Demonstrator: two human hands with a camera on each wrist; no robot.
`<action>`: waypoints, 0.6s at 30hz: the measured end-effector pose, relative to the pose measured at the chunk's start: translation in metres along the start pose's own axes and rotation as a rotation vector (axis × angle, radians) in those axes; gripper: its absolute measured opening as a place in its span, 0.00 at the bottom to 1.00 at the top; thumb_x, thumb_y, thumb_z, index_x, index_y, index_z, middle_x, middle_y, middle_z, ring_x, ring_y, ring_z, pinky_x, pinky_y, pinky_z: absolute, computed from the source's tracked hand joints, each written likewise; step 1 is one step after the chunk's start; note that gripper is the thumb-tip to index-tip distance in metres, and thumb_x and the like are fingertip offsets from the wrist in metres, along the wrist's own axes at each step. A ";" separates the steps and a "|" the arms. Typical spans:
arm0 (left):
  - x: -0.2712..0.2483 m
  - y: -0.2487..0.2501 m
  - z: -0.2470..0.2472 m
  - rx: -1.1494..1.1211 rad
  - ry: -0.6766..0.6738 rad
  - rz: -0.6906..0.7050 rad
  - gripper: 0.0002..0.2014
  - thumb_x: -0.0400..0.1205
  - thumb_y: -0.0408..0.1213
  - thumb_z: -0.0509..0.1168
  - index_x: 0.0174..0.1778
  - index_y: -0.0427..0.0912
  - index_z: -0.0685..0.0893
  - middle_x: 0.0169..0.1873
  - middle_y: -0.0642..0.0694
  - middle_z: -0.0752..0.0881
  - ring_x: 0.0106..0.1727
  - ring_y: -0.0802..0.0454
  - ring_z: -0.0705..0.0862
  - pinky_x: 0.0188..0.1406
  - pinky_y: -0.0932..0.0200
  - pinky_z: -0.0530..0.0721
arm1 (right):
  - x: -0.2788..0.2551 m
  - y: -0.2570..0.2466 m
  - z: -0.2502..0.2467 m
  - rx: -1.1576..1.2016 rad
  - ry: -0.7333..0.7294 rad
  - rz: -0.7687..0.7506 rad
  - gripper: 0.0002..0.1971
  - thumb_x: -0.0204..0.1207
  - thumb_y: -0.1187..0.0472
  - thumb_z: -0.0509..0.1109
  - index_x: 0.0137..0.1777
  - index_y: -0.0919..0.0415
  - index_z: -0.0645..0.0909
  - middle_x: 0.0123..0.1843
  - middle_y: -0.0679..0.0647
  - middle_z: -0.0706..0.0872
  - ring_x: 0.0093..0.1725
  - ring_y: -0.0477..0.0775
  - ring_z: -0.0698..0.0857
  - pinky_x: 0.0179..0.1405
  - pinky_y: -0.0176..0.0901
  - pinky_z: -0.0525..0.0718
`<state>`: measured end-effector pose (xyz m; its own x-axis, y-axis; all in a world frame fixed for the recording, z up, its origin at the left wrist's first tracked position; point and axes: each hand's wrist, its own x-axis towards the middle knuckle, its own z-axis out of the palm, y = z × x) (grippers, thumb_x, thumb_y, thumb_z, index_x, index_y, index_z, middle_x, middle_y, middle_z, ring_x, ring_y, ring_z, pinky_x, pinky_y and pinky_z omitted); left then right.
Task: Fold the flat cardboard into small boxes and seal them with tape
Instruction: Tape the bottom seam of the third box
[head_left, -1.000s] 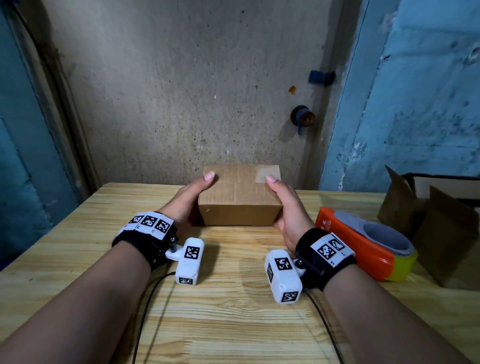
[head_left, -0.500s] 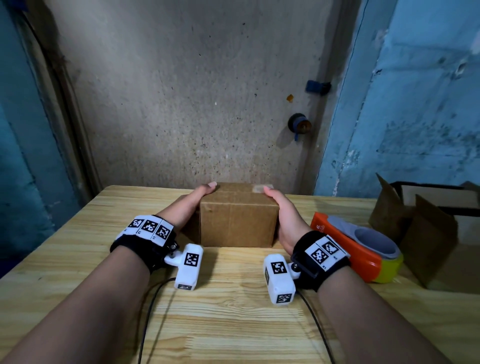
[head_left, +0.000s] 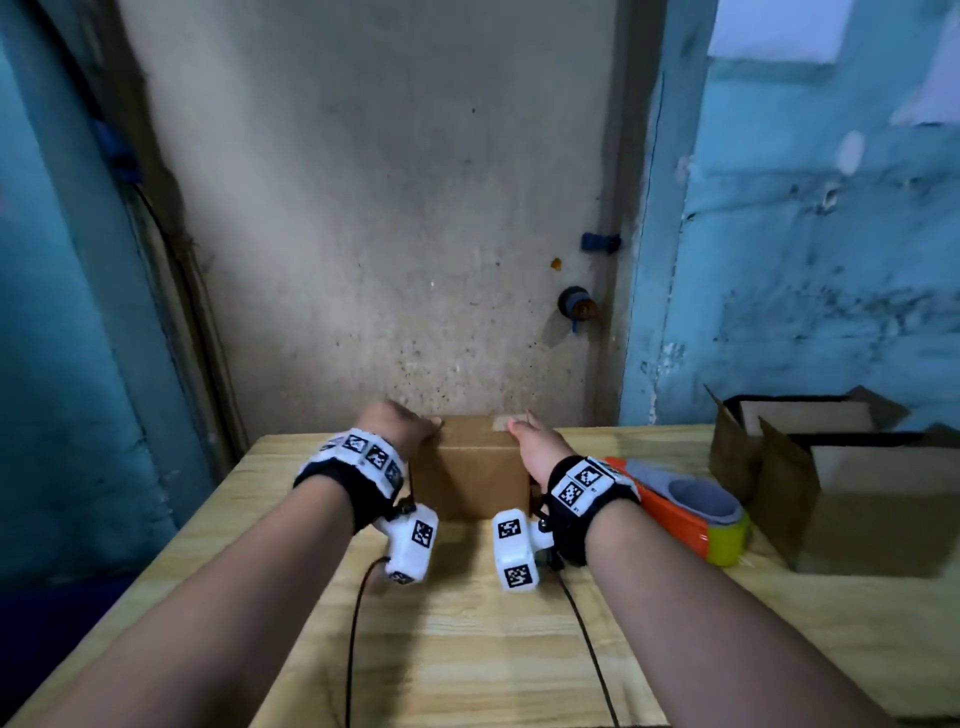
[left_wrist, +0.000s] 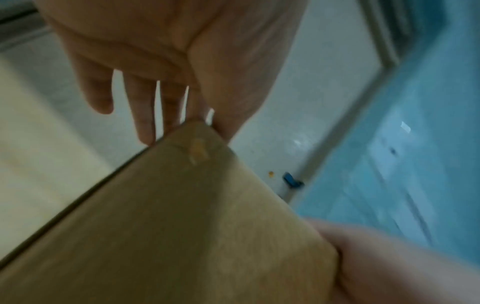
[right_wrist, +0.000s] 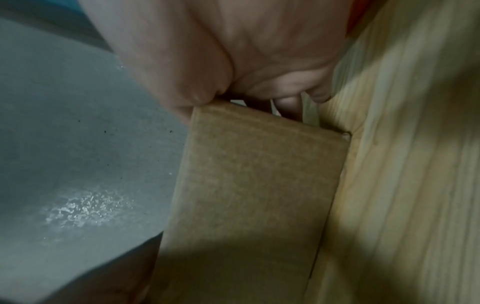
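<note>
Wooden table (head_left: 467, 649) – stained wall (head_left: 389, 208), blue valve (head_left: 600, 242).
</note>
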<state>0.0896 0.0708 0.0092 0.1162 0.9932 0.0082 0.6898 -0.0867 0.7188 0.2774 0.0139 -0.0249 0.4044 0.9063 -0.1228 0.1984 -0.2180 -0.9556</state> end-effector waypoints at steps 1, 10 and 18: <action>-0.007 0.010 0.000 0.113 0.053 0.068 0.16 0.80 0.48 0.73 0.48 0.36 0.90 0.50 0.39 0.92 0.53 0.39 0.89 0.51 0.53 0.86 | 0.000 -0.004 0.002 -0.039 0.015 0.018 0.28 0.94 0.49 0.58 0.92 0.47 0.61 0.90 0.55 0.67 0.84 0.62 0.74 0.80 0.48 0.73; -0.072 0.055 0.047 0.416 0.024 0.549 0.19 0.76 0.41 0.66 0.62 0.61 0.86 0.51 0.54 0.92 0.49 0.47 0.87 0.56 0.55 0.82 | -0.015 -0.017 0.000 -0.060 0.066 0.024 0.22 0.90 0.65 0.58 0.82 0.66 0.76 0.82 0.63 0.79 0.79 0.63 0.79 0.73 0.44 0.75; -0.063 0.072 0.063 0.432 0.023 0.670 0.07 0.75 0.30 0.65 0.42 0.48 0.84 0.44 0.47 0.88 0.56 0.40 0.85 0.84 0.38 0.61 | -0.060 -0.023 -0.056 0.015 0.102 0.020 0.21 0.93 0.66 0.55 0.82 0.73 0.73 0.81 0.68 0.77 0.80 0.66 0.77 0.68 0.45 0.77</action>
<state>0.1766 -0.0028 0.0166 0.5923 0.7202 0.3612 0.6951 -0.6835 0.2231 0.2990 -0.0562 0.0194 0.4976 0.8598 -0.1149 0.1763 -0.2299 -0.9571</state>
